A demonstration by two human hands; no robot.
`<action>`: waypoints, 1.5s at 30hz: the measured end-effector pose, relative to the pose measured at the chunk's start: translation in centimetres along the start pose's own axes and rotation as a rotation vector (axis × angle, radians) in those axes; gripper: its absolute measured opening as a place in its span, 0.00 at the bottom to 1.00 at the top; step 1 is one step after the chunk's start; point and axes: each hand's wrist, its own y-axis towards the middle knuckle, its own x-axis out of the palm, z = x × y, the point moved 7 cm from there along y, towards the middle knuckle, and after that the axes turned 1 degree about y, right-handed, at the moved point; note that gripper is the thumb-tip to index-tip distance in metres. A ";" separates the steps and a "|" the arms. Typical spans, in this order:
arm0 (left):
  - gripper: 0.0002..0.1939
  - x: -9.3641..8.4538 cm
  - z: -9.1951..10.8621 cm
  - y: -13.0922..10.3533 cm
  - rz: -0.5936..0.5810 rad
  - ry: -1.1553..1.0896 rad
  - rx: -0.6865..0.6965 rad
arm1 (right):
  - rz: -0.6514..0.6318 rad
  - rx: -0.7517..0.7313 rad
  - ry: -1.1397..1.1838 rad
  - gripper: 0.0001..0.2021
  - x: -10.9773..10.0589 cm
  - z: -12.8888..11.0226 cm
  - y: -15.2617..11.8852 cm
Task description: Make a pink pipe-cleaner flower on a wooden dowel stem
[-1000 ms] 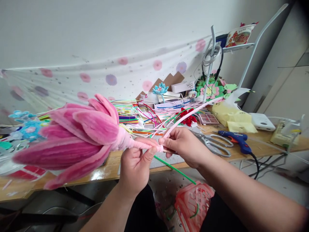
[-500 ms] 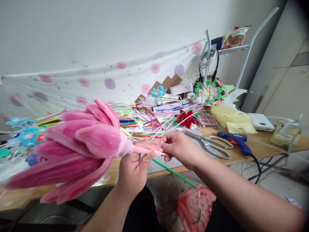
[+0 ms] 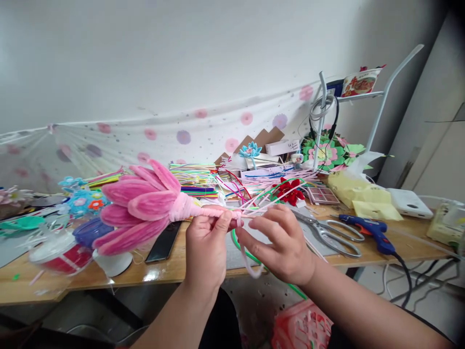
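Note:
A large pink plush flower (image 3: pixel 154 201) with layered petals points left, its stem (image 3: pixel 209 212) wrapped in pale pink fuzzy strip. Closed around that stem is my left hand (image 3: pixel 206 249), thumb on top. From the stem's right end a pale pink pipe cleaner (image 3: pixel 250 270) hangs in a loop. My right hand (image 3: pixel 281 242) has bent fingers with their tips at this pipe cleaner, close to the stem end; part of the grip is hidden. Behind and below the right hand runs a green pipe cleaner (image 3: pixel 298 291).
Silver scissors (image 3: pixel 336 235) and a blue glue gun (image 3: pixel 374 230) lie to the right on the wooden table (image 3: pixel 170 275). Behind are bundled pipe cleaners (image 3: pixel 198 177) and a red flower (image 3: pixel 289 191). A phone (image 3: pixel 163 245) lies left; a pink basket (image 3: pixel 303 325) stands below.
The flower has moved away and looks smaller, with its stem now nearly level. My right fingers have spread from a tight pinch, and a pale pink loop now hangs beneath the stem.

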 end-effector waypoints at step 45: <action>0.07 0.7 -2.6 1.9 -0.487 0.216 -0.201 | 0.052 1.403 1.214 0.10 7.3 4.0 -5.2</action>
